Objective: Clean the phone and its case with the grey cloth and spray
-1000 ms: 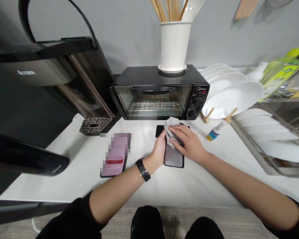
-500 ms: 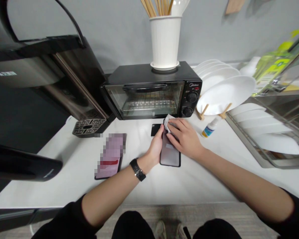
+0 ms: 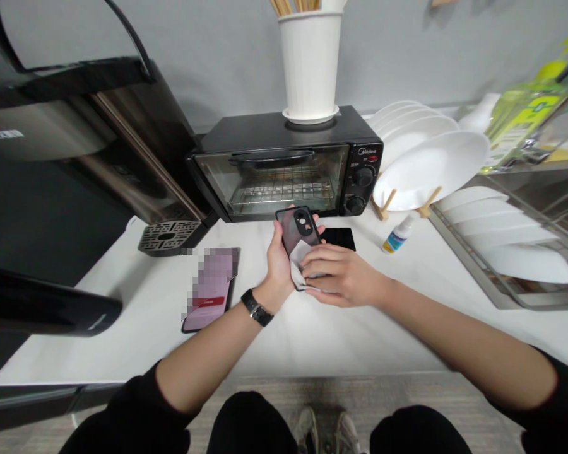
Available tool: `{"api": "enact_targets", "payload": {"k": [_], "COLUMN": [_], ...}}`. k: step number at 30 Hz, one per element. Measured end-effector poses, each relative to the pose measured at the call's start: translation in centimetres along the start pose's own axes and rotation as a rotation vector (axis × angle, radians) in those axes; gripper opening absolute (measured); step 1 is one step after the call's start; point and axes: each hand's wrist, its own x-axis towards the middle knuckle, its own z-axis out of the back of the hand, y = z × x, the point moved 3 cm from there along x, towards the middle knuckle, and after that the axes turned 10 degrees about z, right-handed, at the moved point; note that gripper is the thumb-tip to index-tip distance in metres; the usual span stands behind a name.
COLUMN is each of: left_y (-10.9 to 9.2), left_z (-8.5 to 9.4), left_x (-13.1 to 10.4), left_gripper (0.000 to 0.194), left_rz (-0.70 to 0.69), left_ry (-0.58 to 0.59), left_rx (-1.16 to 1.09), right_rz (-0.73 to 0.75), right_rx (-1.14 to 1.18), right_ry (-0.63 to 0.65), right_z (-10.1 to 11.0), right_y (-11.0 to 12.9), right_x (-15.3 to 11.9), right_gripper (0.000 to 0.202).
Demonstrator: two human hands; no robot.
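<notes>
My left hand point(image 3: 278, 268) is closed around a smoky, see-through phone case point(image 3: 289, 228) with a black rim and camera cut-outs at its upper end. A crumpled white wipe point(image 3: 298, 257) is pinched in my right hand point(image 3: 348, 274) and pressed against the lower part of the case, hiding that part. Just behind my right hand a black phone point(image 3: 341, 238) lies flat on the white counter point(image 3: 341, 347). A small spray bottle point(image 3: 398, 236) with a blue and yellow label stands to the right of that phone.
A second phone point(image 3: 215, 280) with a pinkish, pixelated screen lies left. The toaster oven point(image 3: 284, 135) at the back carries a white cup point(image 3: 311, 63) of chopsticks. White plates point(image 3: 430, 170) and a sink rack point(image 3: 487, 293) stand right, a drink machine point(image 3: 170, 236) left.
The phone case has been turned and tilted up, showing its camera cut-outs. My right hand and the wipe have shifted from its upper end to its lower part. More of the black phone shows.
</notes>
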Motion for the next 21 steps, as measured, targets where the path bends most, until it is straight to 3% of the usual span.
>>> {"api": "enact_targets", "payload": {"k": [5,9,15,21], "left_y": [-1.1,-1.6,-0.6,1.0], "left_z": [0.3,0.5,0.0,-1.0], "left_x": [0.1,0.1,0.2,0.0], "left_gripper": [0.042,0.051,0.052,0.053], "left_rz": [-0.073,-0.066,0.013,0.2], "left_ry": [0.008,-0.072,-0.056,-0.097], "left_rx": [0.039,0.025,-0.039,-0.001], "right_rz": [-0.138,-0.244,-0.391,-0.517], "right_rx": [-0.265,-0.271,-0.286,-0.302], "right_ry": [-0.016,0.022,0.207,0.205], "right_z": [0.9,0.6,-0.4,-0.8], "right_y": [-1.8,-1.9,-1.2,-1.7], "right_x": [-1.0,-1.1,-1.0,-1.7], "right_gripper": [0.022,0.022,0.067,0.084]}}
